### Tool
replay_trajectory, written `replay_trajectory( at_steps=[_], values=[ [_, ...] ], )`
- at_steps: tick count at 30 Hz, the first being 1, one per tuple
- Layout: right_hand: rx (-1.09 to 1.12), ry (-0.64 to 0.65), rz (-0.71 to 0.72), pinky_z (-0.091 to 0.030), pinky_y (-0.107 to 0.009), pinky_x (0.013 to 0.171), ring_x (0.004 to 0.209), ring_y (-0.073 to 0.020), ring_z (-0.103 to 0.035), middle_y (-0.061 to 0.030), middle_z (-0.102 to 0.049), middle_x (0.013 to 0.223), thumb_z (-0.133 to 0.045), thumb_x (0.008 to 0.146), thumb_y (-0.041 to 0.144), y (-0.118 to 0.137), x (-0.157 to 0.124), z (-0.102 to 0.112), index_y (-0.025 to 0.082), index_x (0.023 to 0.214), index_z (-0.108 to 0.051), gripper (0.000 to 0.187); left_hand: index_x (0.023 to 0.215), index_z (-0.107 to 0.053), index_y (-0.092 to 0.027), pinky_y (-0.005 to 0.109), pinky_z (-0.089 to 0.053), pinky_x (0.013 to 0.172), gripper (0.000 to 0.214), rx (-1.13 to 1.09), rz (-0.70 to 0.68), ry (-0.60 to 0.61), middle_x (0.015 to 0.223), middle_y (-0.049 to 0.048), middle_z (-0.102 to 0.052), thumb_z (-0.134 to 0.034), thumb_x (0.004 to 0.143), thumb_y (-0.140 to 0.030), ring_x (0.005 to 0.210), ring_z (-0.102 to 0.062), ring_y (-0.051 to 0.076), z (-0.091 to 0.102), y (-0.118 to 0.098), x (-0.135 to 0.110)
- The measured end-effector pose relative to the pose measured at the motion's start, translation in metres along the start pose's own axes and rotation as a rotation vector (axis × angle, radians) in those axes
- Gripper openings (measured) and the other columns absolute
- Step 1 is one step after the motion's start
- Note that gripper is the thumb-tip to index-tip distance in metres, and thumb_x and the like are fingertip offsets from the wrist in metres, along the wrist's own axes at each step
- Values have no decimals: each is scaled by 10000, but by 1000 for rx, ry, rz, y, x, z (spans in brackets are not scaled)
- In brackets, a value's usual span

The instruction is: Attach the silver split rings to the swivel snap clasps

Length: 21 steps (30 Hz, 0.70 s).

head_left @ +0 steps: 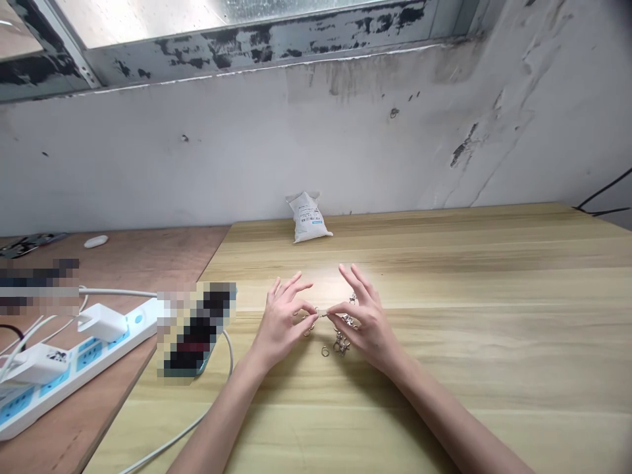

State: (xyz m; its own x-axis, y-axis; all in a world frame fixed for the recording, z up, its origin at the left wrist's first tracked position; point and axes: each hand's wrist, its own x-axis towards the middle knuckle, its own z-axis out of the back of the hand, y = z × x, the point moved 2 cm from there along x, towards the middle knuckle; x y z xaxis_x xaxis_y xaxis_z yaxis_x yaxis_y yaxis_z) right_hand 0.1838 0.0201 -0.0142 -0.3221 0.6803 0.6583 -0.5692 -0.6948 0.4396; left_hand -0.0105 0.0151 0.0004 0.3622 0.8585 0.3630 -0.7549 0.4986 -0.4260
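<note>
Shiny metal rings (340, 339) lie on a smooth, pale wooden table (469, 276); far off sits a glossy plastic packet (307, 217).

The right hand (369, 324) is hiding part of the metal clasps (340, 343). The piece (322, 314) pinched by it and the left hand (280, 324) is looking too small to identify. A pixelated patch (197, 329) is masking something nearby.
</note>
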Motion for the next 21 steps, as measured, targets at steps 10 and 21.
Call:
replay_trajectory(
  at_steps=[10,21],
  values=[
    [-33,-25,-25,-322,-663,1059,1478,-372,-140,-40,-275,1586,-598,916,239,-1,-2,0,234,805,-731,173,803,-684,-225,644,-63,1187,146,61,-96,46,1514,39,-427,-577,901,-245,1489,-199,281,-2,-6,0],
    [-199,-51,-148,-273,-679,1073,1461,-379,-186,-118,-387,1513,-587,905,290,-5,-3,-2,248,1061,-700,197,807,-695,-233,643,-75,1187,127,-26,-36,30,1502,35,-443,-603,889,-263,1486,-209,276,1,-7,1]
  ],
)
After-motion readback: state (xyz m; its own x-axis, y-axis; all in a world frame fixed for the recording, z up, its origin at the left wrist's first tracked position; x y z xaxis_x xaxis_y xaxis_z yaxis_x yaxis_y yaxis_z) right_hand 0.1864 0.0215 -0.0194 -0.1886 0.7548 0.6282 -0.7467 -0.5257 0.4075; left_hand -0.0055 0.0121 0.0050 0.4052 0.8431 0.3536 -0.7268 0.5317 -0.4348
